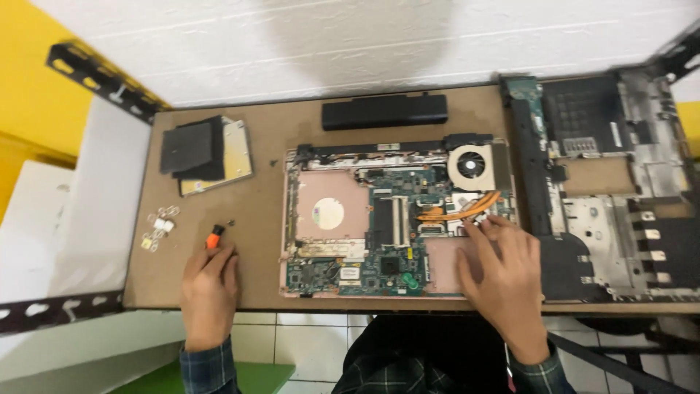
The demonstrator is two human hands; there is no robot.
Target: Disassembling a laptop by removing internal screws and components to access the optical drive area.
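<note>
**Laptop teardown: both hands down on the desk**

Left hand (210, 288) lies on the brown desk (262, 211), fingers curled over a screwdriver with an orange handle (214, 238); only the handle tip shows past the fingers. Grip looks loose; can't tell how tight.

Right hand (503, 273) is open, palm down on the right end of the opened laptop base (328, 219), fingertips at the copper heat pipe (459, 211) just below the fan (470, 166). Holds nothing.

Base sits mid-desk, green motherboard (394, 219) exposed. Black battery (385, 111) behind it, apart. Optical drive (208, 155) at back left, small screws and clips (160, 226) near the left hand. Removed bottom cover (612, 190) lies to the right, touching the base.
</note>
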